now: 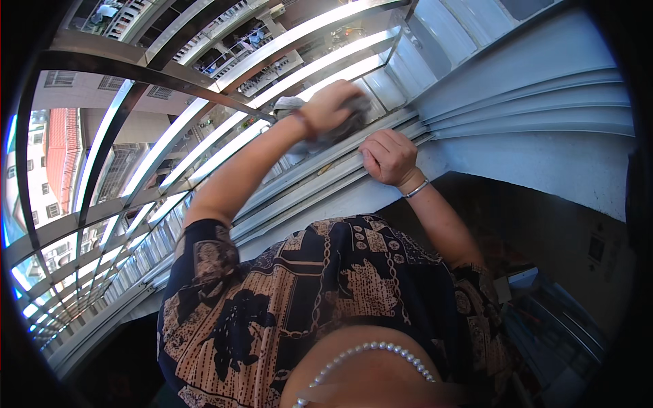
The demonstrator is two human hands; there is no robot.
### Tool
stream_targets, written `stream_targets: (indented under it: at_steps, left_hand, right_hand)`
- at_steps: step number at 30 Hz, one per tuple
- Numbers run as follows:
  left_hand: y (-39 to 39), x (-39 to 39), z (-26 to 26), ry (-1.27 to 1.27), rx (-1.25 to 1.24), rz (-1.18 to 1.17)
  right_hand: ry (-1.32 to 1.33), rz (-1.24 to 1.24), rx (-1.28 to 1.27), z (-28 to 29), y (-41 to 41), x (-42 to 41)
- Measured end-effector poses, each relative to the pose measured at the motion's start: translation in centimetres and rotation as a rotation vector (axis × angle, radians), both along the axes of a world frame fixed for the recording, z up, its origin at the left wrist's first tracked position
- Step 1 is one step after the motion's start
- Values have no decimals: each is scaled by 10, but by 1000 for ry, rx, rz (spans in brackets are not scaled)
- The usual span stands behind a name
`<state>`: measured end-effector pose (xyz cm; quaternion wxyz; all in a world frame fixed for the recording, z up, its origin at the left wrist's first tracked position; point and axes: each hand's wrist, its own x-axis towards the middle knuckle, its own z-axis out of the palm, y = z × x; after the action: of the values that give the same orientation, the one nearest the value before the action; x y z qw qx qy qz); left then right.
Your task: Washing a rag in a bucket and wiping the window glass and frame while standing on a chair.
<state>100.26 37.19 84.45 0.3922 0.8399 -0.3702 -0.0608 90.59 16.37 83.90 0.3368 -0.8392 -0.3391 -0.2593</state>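
My left hand (331,106), with a dark band at the wrist, is blurred and gripping a grey cloth (352,122). It is outside the window track, close to the metal bars. A paler, greenish-grey bunch of fabric (288,105) shows behind the wrist; whether it is part of the same cloth is unclear. My right hand (390,157), wearing a silver bangle (416,188), is curled into a fist at the inner edge of the sliding-window track (306,186). Nothing shows inside that fist. A small yellowish-brown bit (324,169) lies in the track groove.
A metal security grille (199,92) encloses the left and far side, with buildings and balconies far below. White window frames (525,109) stand at the right above a pale wall (535,163). In the dark room at lower right is a glass-like object (556,316).
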Motion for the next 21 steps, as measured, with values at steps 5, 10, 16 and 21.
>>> stream_targets:
  at_steps: [5,10,16,21]
  left_hand:
    - [-63,13,-26,-402,273,81]
    - [-26,-8,-20,-310,431,117]
    - [40,-60,-1,-261,501,254]
    - [44,-53,-12,-377,267,173]
  right_hand:
    - [-13,-27,18,13,21,-11]
    - [46,-17,-7,16,24,-19]
    - [59,-17,-4,11,24,-25]
    - [-14,-16,11,15,22,-24]
